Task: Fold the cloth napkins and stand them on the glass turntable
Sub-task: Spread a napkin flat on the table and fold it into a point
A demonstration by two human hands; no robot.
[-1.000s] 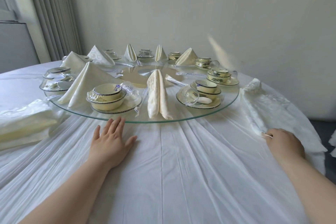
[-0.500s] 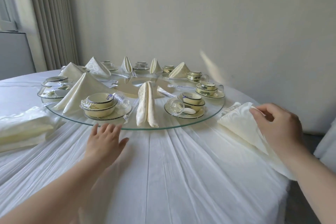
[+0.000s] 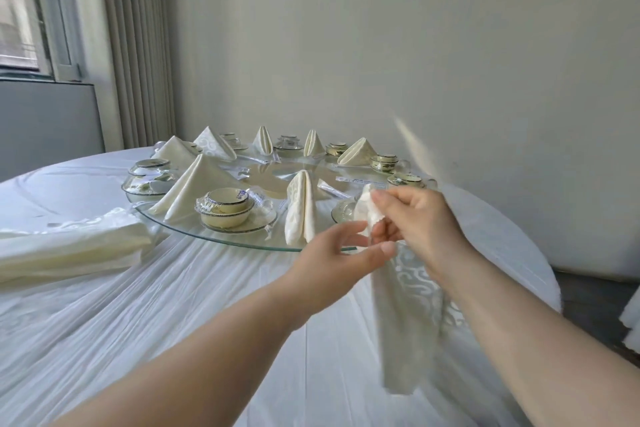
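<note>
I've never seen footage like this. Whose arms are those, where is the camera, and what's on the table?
No machine here: a person wears one wide-angle camera on the head, so you look along their bare arms. The right hand pinches a cream cloth napkin that hangs loose above the white tablecloth. The left hand reaches to its top; whether it grips is unclear. Beyond lies a glass turntable carrying folded napkins standing upright between wrapped bowl sets. A stack of napkins lies flat at the left.
</note>
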